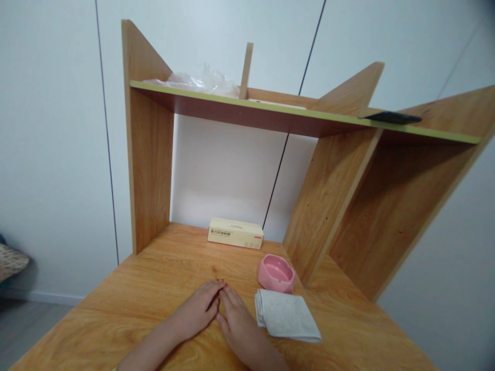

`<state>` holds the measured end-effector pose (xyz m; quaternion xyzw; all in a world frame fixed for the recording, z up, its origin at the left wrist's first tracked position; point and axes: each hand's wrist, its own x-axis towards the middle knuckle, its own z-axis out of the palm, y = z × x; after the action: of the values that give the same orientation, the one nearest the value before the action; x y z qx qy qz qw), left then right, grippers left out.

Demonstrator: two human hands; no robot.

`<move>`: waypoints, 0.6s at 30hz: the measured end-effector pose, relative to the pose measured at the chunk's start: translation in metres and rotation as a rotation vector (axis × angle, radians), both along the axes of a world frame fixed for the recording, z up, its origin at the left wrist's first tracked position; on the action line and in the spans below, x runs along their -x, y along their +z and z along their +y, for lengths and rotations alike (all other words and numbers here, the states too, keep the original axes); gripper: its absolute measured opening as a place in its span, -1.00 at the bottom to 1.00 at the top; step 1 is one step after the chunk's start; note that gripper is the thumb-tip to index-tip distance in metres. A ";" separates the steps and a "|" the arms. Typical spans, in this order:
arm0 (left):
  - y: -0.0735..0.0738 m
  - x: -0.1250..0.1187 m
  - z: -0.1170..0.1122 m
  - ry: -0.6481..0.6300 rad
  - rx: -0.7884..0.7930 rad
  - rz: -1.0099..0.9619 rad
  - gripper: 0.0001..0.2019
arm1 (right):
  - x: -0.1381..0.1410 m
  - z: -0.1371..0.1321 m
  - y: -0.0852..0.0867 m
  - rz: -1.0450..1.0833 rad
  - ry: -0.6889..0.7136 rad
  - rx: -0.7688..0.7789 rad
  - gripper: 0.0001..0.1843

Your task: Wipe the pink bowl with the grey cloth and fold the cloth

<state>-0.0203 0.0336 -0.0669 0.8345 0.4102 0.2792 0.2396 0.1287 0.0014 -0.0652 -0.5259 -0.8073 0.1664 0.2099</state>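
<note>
My left hand (198,310) rests on the wooden desk, fingers stretched forward and lightly curved, holding nothing that shows. Beside it my right hand (238,318) lies flat on the desk, its fingers pointing forward. The two hands meet at the fingertips. Just past them are small reddish-brown specks (220,281), too small to make out. A folded light-grey cloth (288,315) lies to the right of my right hand, apart from it. Behind the cloth stands a pink angular ashtray (275,273) with notches in its rim.
A long cream box (235,233) with printed lettering stands at the back of the desk (127,299). Above runs a wooden shelf (278,117) with upright side panels. On it are a clear plastic bag (209,82) and a flat black object (393,117).
</note>
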 end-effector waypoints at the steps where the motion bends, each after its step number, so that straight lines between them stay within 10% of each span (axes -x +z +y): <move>1: 0.000 0.000 0.000 0.001 0.002 0.003 -0.54 | 0.000 0.000 0.000 -0.001 0.000 -0.001 -0.40; 18: -0.001 0.000 0.001 0.001 -0.007 0.010 -0.54 | 0.000 0.000 0.001 -0.023 -0.009 0.022 -0.39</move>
<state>-0.0206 0.0347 -0.0684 0.8365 0.4109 0.2765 0.2344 0.1284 0.0018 -0.0642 -0.5337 -0.8053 0.1682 0.1957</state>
